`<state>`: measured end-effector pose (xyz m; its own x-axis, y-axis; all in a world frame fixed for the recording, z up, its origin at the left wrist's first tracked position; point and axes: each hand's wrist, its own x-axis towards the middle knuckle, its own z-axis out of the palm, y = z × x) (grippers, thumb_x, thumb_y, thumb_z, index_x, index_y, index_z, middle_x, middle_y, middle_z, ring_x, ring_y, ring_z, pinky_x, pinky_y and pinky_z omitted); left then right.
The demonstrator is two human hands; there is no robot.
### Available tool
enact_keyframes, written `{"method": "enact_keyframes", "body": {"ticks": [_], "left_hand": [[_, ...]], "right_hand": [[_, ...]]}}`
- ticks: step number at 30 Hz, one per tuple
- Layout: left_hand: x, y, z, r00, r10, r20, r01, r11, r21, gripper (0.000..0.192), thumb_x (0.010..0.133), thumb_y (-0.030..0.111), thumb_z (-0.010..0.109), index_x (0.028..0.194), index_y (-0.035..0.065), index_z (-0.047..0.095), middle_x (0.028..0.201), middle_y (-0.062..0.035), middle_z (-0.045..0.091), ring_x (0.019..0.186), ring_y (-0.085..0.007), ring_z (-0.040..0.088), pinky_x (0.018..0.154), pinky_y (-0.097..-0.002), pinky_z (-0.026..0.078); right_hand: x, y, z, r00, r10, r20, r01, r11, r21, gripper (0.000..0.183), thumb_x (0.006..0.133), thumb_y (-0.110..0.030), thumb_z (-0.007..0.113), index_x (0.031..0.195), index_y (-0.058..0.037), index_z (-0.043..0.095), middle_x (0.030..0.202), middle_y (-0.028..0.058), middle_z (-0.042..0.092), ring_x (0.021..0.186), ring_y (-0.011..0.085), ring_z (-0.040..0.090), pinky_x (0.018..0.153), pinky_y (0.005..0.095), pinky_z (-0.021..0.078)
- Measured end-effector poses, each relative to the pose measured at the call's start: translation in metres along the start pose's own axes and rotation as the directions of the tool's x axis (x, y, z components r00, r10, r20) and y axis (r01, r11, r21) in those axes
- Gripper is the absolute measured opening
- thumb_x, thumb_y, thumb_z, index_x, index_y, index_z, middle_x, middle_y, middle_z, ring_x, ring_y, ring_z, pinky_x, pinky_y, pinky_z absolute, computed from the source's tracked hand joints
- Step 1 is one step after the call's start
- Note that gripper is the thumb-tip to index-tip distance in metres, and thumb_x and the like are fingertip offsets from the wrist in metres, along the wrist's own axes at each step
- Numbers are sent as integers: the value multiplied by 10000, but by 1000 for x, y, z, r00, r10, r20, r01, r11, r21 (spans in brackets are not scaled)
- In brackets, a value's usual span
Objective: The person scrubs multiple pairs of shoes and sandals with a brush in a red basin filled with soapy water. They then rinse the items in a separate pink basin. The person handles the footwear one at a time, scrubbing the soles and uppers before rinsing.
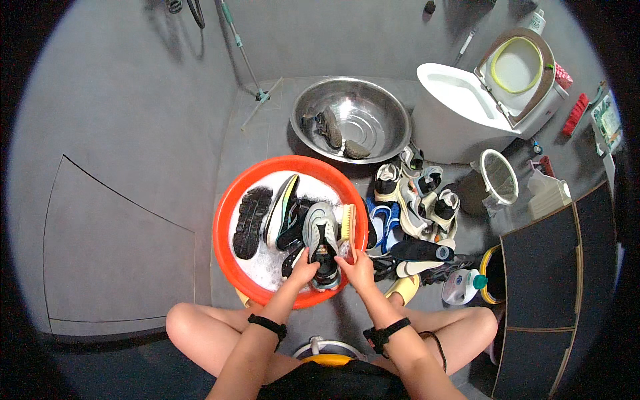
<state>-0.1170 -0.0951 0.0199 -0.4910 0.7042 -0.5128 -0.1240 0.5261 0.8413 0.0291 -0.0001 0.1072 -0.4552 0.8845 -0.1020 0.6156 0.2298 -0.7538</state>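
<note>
A red plastic basin [225, 205] filled with white suds [267, 272] stands between my legs. My left hand [304, 270] grips the collar of a grey sneaker [321, 220], its toe pointing away from me and its opening facing up. In my right hand [357, 270] is the handle of a scrub brush [348, 222] with pale yellow bristles. The right thumb reaches the sneaker's collar. To the left in the suds lie a black shoe sole [250, 222] and a sneaker on its side [282, 215] with a white midsole.
Behind the basin, a steel bowl [385, 130] holds dark shoes [327, 127]. Several shoes [410, 205] and insoles [420, 250] are piled to the right, near a detergent bottle [460, 286]. A toilet [460, 120], a waste bin [500, 175] and a dark cabinet [540, 270] stand farther right.
</note>
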Motion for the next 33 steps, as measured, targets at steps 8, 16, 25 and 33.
{"method": "enact_keyframes", "body": {"ticks": [8,16,25,33], "left_hand": [[-28,71,-10,809,587,-37,-269,425,864,670,622,114,720,1240,171,468,1131,-99,545,1043,-272,516,804,-387,482],[4,80,-19,768,507,-391,-257,803,538,225,839,266,539,854,60,627,776,-168,621,731,-369,593,636,-447,468],[-5,106,-23,411,884,223,-822,253,510,185,632,-8,553,799,53,603,778,-95,603,806,-310,575,781,-400,443],[-12,91,7,778,313,545,-621,244,745,209,711,199,656,910,139,642,888,-60,593,797,-269,614,682,-396,499]], "right_hand": [[15,10,35,986,23,164,-50,985,163,354,685,-149,624,999,11,589,835,224,631,812,360,620,742,411,485],[10,32,28,986,144,85,-163,947,278,330,720,-76,568,1041,3,578,749,135,609,644,211,595,628,320,486],[6,31,-1,997,55,55,-65,978,196,315,697,-108,562,998,-14,582,771,217,616,722,336,630,664,382,488],[6,27,6,991,-6,134,-1,999,54,322,717,-138,583,1029,-59,559,799,212,621,752,381,611,669,438,487]]}}
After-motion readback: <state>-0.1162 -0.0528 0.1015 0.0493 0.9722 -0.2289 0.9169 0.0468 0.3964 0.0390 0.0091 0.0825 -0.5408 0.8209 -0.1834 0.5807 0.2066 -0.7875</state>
